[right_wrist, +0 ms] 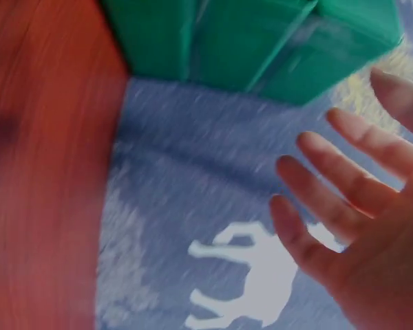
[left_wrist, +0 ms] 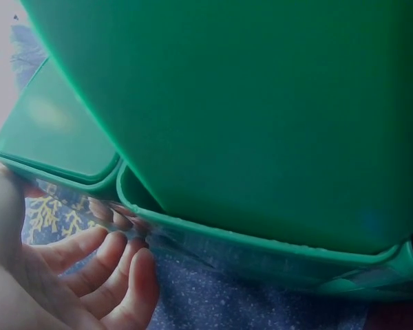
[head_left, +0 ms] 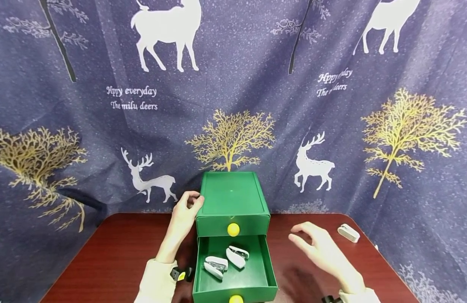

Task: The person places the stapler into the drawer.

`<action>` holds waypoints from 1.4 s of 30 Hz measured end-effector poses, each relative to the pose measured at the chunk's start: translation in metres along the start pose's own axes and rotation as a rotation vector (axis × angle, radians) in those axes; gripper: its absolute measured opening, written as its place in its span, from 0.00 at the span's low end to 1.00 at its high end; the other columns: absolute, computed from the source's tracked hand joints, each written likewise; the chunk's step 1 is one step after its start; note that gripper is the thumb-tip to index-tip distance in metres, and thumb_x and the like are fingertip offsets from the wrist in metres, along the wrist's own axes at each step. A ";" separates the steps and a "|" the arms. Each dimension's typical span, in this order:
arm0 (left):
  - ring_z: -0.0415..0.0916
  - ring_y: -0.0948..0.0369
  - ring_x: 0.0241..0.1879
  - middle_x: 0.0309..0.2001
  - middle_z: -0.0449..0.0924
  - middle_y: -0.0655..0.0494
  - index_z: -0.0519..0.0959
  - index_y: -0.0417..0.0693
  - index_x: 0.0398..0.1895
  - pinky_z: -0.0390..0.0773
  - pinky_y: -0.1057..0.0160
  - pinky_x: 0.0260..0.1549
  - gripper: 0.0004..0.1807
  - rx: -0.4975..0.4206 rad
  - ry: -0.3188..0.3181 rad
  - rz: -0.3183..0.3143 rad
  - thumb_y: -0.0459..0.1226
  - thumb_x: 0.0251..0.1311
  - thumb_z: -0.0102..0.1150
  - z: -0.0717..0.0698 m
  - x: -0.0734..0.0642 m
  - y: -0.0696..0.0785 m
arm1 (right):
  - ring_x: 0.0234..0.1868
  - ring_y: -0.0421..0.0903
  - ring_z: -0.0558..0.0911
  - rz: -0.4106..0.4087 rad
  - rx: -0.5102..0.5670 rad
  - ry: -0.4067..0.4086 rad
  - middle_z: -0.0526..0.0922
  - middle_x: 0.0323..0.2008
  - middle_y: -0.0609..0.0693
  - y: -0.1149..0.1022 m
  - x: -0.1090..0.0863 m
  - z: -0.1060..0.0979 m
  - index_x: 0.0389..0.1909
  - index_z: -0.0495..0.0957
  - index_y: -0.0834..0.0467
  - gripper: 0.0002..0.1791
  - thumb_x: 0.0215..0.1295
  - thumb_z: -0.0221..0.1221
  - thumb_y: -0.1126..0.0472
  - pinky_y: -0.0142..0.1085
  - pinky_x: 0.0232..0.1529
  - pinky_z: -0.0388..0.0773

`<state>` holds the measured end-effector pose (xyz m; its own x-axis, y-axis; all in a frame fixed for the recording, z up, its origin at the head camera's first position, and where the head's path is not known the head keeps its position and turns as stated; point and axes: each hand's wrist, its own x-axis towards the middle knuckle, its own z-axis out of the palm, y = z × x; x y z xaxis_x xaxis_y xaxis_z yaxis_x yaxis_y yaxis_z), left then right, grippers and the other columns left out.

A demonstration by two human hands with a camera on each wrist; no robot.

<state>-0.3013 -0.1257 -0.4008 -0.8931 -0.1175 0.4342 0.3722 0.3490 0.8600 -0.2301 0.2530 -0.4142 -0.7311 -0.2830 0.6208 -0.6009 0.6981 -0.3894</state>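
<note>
A green drawer cabinet (head_left: 229, 193) with round yellow knobs stands on the table. Its lower drawer (head_left: 256, 282) is pulled out, while the upper drawer (head_left: 214, 226) sits closed. Inside the lower one lie two small white staplers, one stapler (head_left: 218, 264) front left and another stapler (head_left: 236, 256) farther back. My left hand (head_left: 183, 216) is at the cabinet's left side, thumb and fingertips right at the top edge, fingers loosely bent. To the right of the cabinet my right hand (head_left: 320, 248) is held over the table with nothing in it, fingers spread in the right wrist view.
A third white stapler (head_left: 348, 232) lies at the right edge of the reddish-brown wooden table (head_left: 116, 252). Behind the table hangs a dark blue cloth (head_left: 233, 92) printed with white deer and golden trees.
</note>
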 end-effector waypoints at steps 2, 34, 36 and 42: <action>0.71 0.58 0.30 0.35 0.74 0.54 0.78 0.48 0.49 0.72 0.65 0.28 0.13 -0.002 0.002 0.003 0.44 0.67 0.60 0.000 0.000 0.000 | 0.38 0.35 0.79 0.054 -0.013 0.019 0.80 0.36 0.34 0.014 -0.002 -0.004 0.38 0.80 0.44 0.07 0.62 0.67 0.58 0.26 0.39 0.72; 0.71 0.59 0.31 0.33 0.74 0.55 0.78 0.46 0.47 0.69 0.64 0.30 0.12 -0.004 0.016 0.014 0.43 0.66 0.61 0.003 0.001 0.002 | 0.52 0.78 0.64 0.315 -0.443 -0.011 0.64 0.53 0.76 0.180 -0.024 -0.008 0.57 0.66 0.68 0.32 0.58 0.66 0.55 0.72 0.39 0.63; 0.71 0.59 0.31 0.33 0.74 0.55 0.78 0.46 0.47 0.70 0.64 0.30 0.13 -0.004 0.014 0.014 0.43 0.66 0.61 0.002 0.000 0.003 | 0.54 0.78 0.62 0.342 -0.445 -0.045 0.63 0.54 0.76 0.182 -0.024 -0.009 0.59 0.65 0.69 0.33 0.59 0.65 0.55 0.72 0.41 0.62; 0.71 0.59 0.31 0.33 0.75 0.55 0.78 0.46 0.47 0.70 0.65 0.29 0.13 -0.011 0.013 0.018 0.43 0.66 0.61 -0.001 0.000 0.002 | 0.54 0.80 0.59 0.453 -0.434 -0.103 0.59 0.55 0.79 0.187 -0.020 -0.014 0.59 0.61 0.70 0.34 0.61 0.63 0.53 0.74 0.41 0.60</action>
<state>-0.3001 -0.1262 -0.3989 -0.8827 -0.1237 0.4533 0.3913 0.3408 0.8549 -0.3233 0.3986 -0.4903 -0.9225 0.0559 0.3820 -0.0549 0.9604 -0.2732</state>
